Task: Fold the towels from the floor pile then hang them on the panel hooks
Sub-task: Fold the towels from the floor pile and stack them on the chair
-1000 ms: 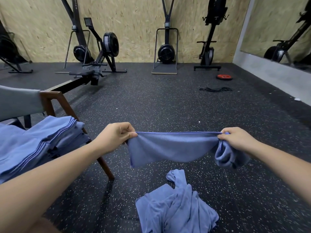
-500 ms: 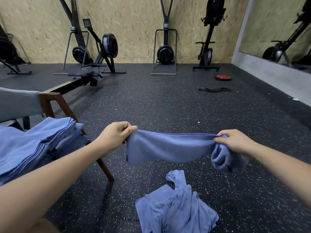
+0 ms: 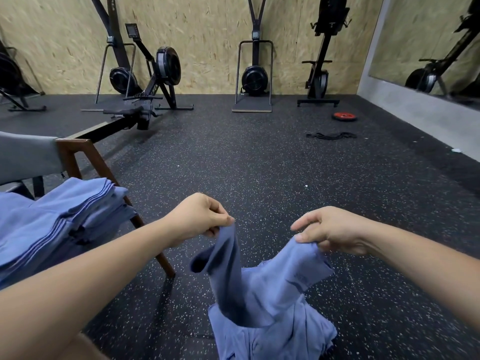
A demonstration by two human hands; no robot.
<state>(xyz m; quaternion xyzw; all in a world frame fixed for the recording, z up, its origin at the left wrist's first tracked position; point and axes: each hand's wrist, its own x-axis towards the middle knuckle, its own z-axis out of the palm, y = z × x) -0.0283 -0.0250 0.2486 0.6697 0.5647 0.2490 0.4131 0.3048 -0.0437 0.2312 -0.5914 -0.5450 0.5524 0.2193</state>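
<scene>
A: What lines the chipboard wall (image 3: 207,35)?
B: A rowing machine (image 3: 166,67) on the left, an upright ski trainer (image 3: 254,79) mid-wall, another black machine (image 3: 322,81) beside it.
A: And on the speckled black floor (image 3: 259,165)?
B: A red weight plate (image 3: 344,116), a black strap (image 3: 331,135) just nearer, and far left, a wooden-framed chair (image 3: 78,152).

Folded towels (image 3: 59,219) lie on the chair (image 3: 78,157), left of the floor pile (image 3: 272,336).

Blue towel (image 3: 262,289) sagging above crumpled floor pile (image 3: 275,336)
</scene>
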